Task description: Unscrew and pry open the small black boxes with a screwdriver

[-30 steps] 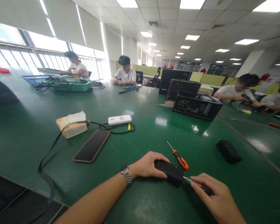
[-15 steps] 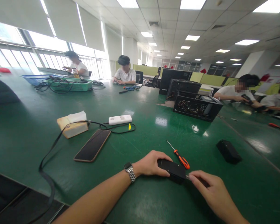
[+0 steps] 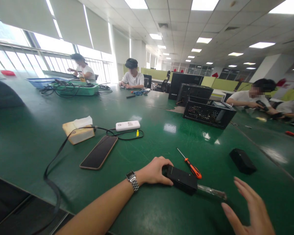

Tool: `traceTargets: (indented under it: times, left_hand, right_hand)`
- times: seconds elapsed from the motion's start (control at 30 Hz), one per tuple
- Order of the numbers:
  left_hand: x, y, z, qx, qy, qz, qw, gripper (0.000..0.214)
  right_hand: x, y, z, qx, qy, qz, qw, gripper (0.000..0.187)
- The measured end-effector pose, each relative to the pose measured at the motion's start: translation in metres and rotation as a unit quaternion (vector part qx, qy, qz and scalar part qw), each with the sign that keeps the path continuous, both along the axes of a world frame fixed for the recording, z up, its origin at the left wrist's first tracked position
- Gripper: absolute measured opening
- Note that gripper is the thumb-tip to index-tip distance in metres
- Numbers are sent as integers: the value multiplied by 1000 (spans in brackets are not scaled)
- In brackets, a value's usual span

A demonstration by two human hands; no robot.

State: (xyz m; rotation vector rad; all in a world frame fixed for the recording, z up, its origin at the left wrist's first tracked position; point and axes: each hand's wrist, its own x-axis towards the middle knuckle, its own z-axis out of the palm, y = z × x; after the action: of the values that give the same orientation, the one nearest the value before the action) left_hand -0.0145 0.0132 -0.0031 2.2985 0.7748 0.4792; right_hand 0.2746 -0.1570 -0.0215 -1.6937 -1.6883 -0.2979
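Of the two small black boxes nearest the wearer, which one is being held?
The near box, gripped at one end by the left hand, with a tool at its other end. The far box lies to the right, untouched.

Bright windows, partly lowered pale blinds, railing, white ceiling, lit panels, yellow-green partitions

The black box looks matt, the tabletop glossy.
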Motion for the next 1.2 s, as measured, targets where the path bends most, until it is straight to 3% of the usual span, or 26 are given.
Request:
traceTargets:
  times: [0.07, 0.13, 0.2, 0.33, 0.57, 0.7, 0.83, 1.03, 1.2]
  left_hand:
    - [3, 1, -1, 2, -1, -3, 1000, 55]
    - [5, 2, -2, 3, 0, 1, 1000, 56]
    - [6, 2, -2, 3, 2, 5, 1000, 56]
    - [6, 2, -2, 11, 2, 3, 1000, 54]
    - [6, 3, -5, 3, -4, 6, 1000, 57]
    - [6, 2, -5, 1, -6, 9, 1000, 59]
    - [6, 1, -4, 2, -11, 8, 1000, 57]
    - [6, 0, -4, 7, -11, 10, 1000, 56]
    - [7, 1, -4, 7, -14, 8, 1000, 58]
  right_hand:
    - [2, -4, -3, 23, -55, 13, 998, 75]
    - [-1, -2, -10, -6, -117, 68, 991, 74]
    - [-7, 4, -19, -44, -158, 111, 980, 65]
    - [-15, 12, -24, -45, -159, 118, 979, 45]
    - [-9, 13, 10, -41, -63, 148, 986, 32]
    - [-12, 25, 25, -133, 22, 173, 976, 27]
    - [-22, 40, 21, -187, 69, 165, 966, 28]
    - [-27, 39, 5, -156, 117, 94, 976, 49]
    - [-19, 27, 2, -39, 24, 43, 998, 66]
